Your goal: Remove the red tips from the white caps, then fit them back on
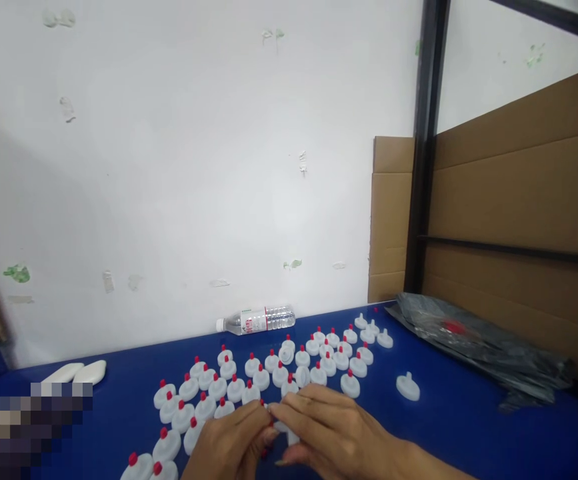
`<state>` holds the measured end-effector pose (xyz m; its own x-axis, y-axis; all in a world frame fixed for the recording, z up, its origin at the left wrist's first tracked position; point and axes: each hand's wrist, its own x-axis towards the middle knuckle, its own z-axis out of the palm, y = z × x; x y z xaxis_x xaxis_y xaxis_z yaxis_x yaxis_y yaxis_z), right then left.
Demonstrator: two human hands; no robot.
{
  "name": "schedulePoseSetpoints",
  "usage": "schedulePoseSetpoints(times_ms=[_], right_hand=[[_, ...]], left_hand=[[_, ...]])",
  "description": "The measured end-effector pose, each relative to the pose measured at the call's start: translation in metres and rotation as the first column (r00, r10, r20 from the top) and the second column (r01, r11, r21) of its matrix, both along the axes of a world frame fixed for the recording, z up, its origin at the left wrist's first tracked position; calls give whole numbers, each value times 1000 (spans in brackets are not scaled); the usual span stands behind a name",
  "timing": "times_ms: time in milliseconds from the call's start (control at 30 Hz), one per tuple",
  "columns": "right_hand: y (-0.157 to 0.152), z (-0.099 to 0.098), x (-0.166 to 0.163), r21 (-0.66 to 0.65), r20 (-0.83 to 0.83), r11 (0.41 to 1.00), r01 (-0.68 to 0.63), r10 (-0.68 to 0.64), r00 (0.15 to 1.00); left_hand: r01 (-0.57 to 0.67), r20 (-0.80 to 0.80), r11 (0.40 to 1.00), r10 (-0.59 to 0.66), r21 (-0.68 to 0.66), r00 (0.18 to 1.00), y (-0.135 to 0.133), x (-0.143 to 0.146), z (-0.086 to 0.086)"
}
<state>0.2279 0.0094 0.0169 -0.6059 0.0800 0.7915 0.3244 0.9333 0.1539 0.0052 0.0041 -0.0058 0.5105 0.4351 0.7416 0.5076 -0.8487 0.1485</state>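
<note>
Both my hands meet at the bottom middle of the head view, low over a blue table (469, 427). My left hand (231, 443) is curled, its fingertips pinched with a bit of red showing at them. My right hand (331, 430) is also closed, fingers pressed around a small white cap piece (289, 432) between the two hands. Just beyond my fingers lie several white round caps with red tips (261, 377), set in rough rows. One white cap without a red tip (407, 388) lies alone to the right.
A clear plastic water bottle (259, 319) lies on its side against the white wall. A dark grey plastic bag (479, 343) sits at the right, before cardboard panels (513, 200). Two white oval pieces (76, 372) lie at the left.
</note>
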Motion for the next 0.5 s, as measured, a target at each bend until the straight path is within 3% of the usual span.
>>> schedulePoseSetpoints(times_ms=[100, 267, 500], right_hand=[[2, 0, -1, -104, 72, 992, 66, -58, 996], [8, 0, 1, -294, 108, 933, 206, -182, 977], [12, 6, 14, -396, 9, 892, 218, -234, 972]], left_hand=[[-88, -89, 995, 85, -36, 992, -1, -1, 6], [-172, -240, 984, 177, 41, 954, 2, -5, 16], [-219, -361, 973, 228, 65, 904, -4, -10, 4]])
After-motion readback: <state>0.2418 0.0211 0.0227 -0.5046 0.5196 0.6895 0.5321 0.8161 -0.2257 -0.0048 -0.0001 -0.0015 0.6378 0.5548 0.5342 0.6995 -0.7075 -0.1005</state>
